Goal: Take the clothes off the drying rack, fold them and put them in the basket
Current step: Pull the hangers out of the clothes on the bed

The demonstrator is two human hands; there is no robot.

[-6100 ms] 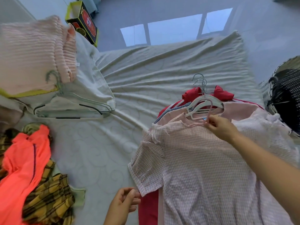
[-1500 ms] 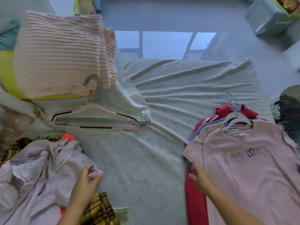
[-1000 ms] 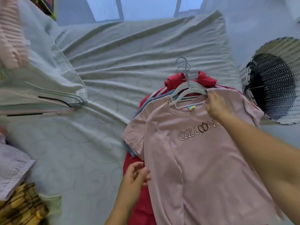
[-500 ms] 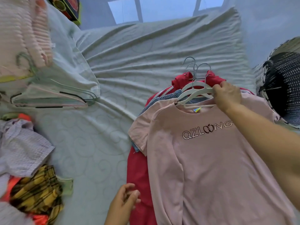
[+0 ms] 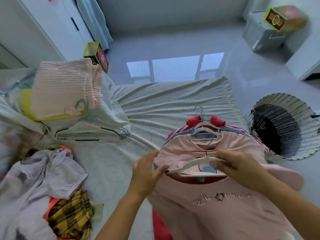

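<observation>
A pink T-shirt with dark lettering hangs lifted in front of me on a white hanger. My right hand grips the hanger near its hook. My left hand holds the shirt's shoulder at the hanger's left end. Behind it, more clothes on hangers, pink, blue and red, lie stacked on the bed. The woven black-and-white basket stands off the bed's right side.
Several bare hangers lie at the left on the grey sheet. A folded pink knit sits above them. A loose heap of lilac, yellow-plaid and orange clothes fills the near left. Boxes stand on the floor beyond.
The pink T-shirt on its hanger has been lifted off the stack toward me. My left hand rose from the sheet to the shirt's shoulder. The view tilted up to show the room.
</observation>
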